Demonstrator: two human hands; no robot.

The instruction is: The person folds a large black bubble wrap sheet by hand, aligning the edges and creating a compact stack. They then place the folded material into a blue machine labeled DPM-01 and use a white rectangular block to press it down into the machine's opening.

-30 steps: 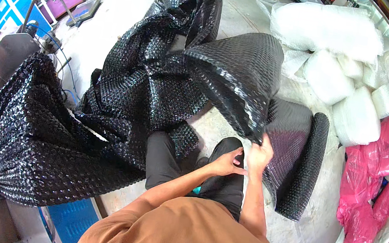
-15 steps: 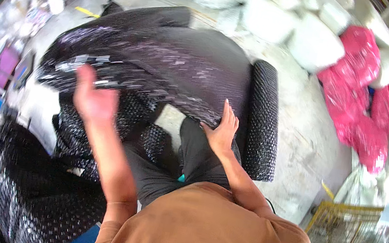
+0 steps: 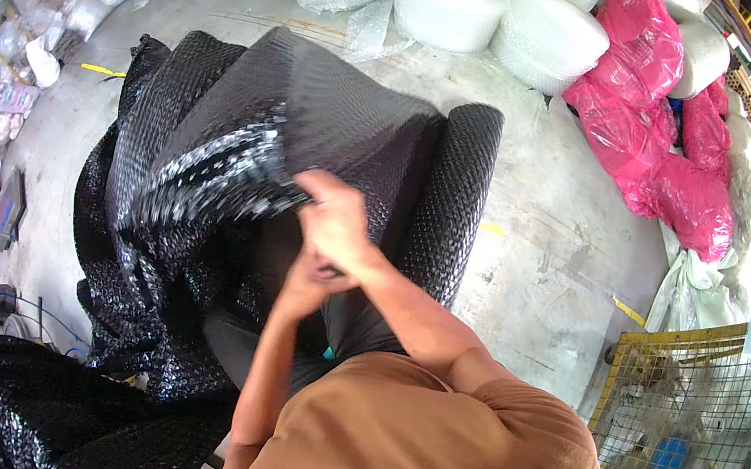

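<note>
Black roll (image 3: 455,193) rightward — room beyond

Workshop or warehouse, packing-type: concrete floor (image 3: 546,328) with yellow line marks (image 3: 628,312), piled clear bubble-wrap rolls (image 3: 449,13), pink plastic bundles (image 3: 690,206), yellow-framed wire cage (image 3: 682,338).

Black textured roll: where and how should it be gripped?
Probably best an open-handed grip around the middle of the roll, coming from its right: it lies as a long cylinder with that rounded side exposed, while the loose black sheet adjoins its left and the right forearm overlaps its near end in view.
</note>
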